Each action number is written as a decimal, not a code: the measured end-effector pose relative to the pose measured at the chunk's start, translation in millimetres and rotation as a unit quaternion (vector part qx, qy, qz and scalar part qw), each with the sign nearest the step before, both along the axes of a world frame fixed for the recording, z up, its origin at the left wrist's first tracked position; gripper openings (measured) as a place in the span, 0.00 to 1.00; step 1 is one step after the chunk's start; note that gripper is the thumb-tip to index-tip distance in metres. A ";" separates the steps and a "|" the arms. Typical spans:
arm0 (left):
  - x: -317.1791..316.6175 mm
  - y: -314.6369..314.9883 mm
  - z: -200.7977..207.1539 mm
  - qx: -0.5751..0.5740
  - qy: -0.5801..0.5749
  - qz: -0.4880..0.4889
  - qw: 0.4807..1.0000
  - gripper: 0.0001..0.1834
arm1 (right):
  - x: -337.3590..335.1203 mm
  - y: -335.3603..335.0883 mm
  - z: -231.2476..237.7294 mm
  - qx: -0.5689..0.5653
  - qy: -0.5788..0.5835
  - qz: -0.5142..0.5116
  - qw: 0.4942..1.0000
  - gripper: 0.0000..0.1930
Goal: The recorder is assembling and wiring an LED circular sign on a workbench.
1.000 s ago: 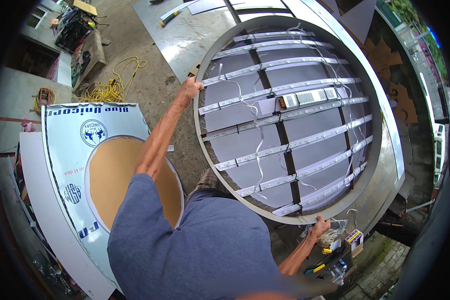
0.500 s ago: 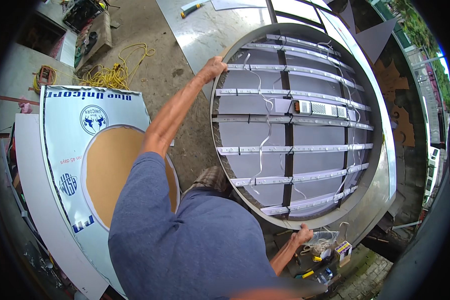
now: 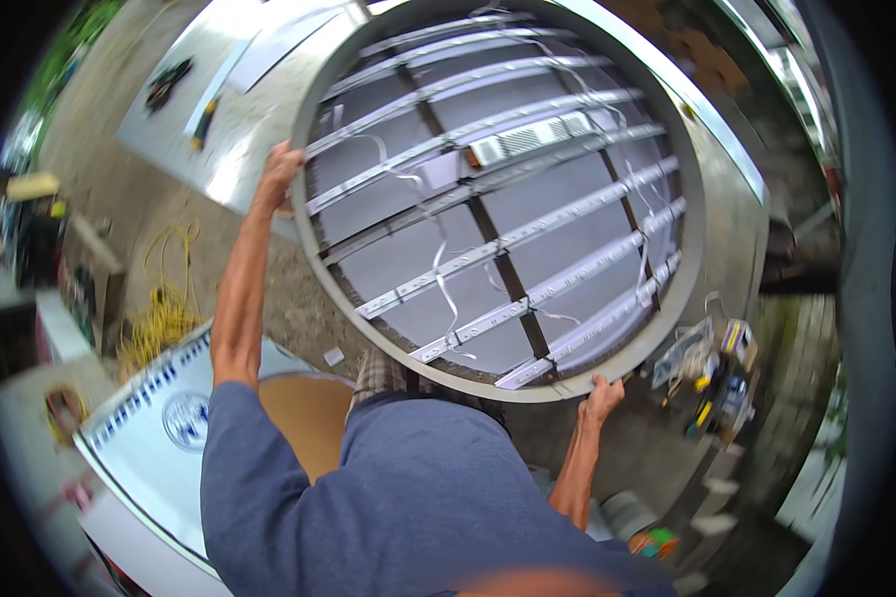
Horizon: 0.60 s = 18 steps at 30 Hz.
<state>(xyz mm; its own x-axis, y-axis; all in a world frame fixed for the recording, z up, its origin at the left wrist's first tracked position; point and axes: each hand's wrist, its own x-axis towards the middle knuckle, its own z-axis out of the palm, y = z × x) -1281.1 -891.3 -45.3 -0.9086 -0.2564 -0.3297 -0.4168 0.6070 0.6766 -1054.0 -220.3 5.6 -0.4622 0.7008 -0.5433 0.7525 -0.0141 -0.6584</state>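
"Left grip [image 3: 282, 166] and right grip [image 3: 601, 398] both looked curled round the rim of the round frame [image 3: 689, 239]. Where was it?"

"Over the counter [image 3: 733, 234], jutting past its near edge; I couldn't tell whether it rested there."

"How did you judge its handling?"

"Stiff, bulky, probably fairly heavy; its outer rim suited a hold, not the slim light strips [image 3: 558, 218] or loose white wires [image 3: 439, 259]."

"Anything in the way?"

"Tool clutter [image 3: 732, 388] sat beyond the counter's near right corner, and a yellow-handled tool [image 3: 204, 124] lay towards the metal sheet's [image 3: 231, 181] left corner."
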 end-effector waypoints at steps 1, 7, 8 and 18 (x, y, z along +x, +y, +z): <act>-25.8 -8.1 -10.7 0.086 -0.149 0.085 0.981 0.19 | -12.1 -8.1 -0.3 0.014 0.019 -0.011 1.000 0.19; -44.9 -6.4 -4.4 0.099 -0.071 0.043 0.992 0.14 | 15.8 -41.1 18.5 0.028 0.034 -0.070 0.997 0.13; -49.0 -8.1 1.8 0.119 -0.064 0.043 0.990 0.14 | 18.0 -45.8 20.9 0.052 0.022 -0.054 0.997 0.12; 20.4 39.8 50.8 0.225 0.003 0.200 0.954 0.28 | 4.6 20.1 41.8 0.165 -0.003 0.076 0.983 0.26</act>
